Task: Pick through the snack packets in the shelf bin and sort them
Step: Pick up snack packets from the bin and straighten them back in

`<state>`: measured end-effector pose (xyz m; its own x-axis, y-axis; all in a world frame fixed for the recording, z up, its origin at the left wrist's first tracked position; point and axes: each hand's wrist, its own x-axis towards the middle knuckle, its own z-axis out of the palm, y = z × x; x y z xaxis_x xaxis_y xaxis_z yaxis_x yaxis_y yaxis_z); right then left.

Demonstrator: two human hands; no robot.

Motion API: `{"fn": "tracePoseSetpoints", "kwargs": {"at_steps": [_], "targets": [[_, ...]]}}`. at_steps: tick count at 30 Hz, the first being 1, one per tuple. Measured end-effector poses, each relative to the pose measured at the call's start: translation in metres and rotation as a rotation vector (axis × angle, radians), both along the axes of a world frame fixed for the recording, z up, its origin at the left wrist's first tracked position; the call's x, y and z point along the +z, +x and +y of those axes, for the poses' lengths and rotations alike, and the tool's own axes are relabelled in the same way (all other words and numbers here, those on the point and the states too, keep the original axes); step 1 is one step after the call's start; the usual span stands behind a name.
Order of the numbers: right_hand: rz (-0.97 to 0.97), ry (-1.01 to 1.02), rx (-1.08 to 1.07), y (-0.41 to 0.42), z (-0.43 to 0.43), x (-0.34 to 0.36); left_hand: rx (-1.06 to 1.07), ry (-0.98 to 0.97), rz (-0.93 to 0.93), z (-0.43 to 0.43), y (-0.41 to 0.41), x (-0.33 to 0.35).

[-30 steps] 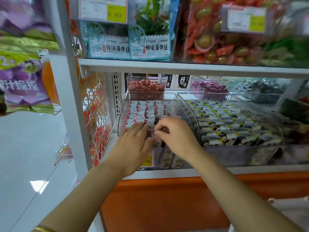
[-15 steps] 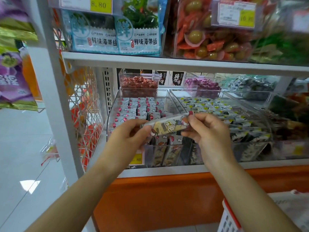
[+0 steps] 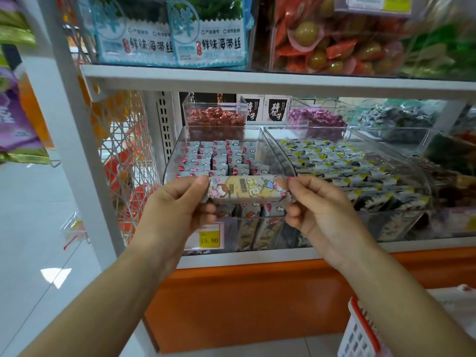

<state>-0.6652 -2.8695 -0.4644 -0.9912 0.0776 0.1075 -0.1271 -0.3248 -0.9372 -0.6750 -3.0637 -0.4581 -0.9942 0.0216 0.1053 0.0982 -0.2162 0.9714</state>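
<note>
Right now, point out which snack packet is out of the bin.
The cartoon-printed packet, held level by its ends between the left hand and right hand; the others stand packed in the clear bin.

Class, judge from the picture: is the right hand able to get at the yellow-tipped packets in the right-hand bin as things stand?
Probably yes, once freed: the bin is open-topped and beside the right hand, but its fingers pinch one end of a packet that the left hand also holds.
</note>
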Motion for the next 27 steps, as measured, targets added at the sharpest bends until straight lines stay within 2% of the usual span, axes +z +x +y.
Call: {"fn": "tracePoseSetpoints", "kwargs": {"at_steps": [4, 8, 10, 12, 16, 20, 24, 27], "targets": [[-0.094, -0.259, 0.134, 0.000, -0.007, 0.002, 0.048, 0.021, -0.022, -0.003, 0.000, 0.003], [-0.160, -0.440, 0.202, -0.001, -0.011, 0.006, -0.022, 0.239, -0.169, -0.006, -0.001, 0.008], [-0.157, -0.451, 0.191, -0.001, -0.012, 0.005, -0.050, 0.370, -0.242, -0.006, -0.002, 0.010], [-0.104, -0.333, 0.131, -0.002, -0.011, 0.002, -0.061, 0.416, -0.267, -0.006, -0.003, 0.010], [0.004, -0.122, 0.040, -0.002, -0.009, -0.003, -0.060, 0.278, -0.161, -0.011, -0.004, 0.003], [0.014, -0.089, 0.018, 0.000, -0.008, -0.004, -0.151, 0.185, -0.046, -0.014, -0.002, 0.003], [0.047, -0.082, 0.082, 0.001, -0.006, -0.003, -0.117, -0.015, 0.054, -0.012, 0.001, 0.002], [0.069, -0.043, 0.158, 0.003, -0.006, -0.001, -0.096, -0.029, 0.034, -0.015, 0.000, 0.002]]}}
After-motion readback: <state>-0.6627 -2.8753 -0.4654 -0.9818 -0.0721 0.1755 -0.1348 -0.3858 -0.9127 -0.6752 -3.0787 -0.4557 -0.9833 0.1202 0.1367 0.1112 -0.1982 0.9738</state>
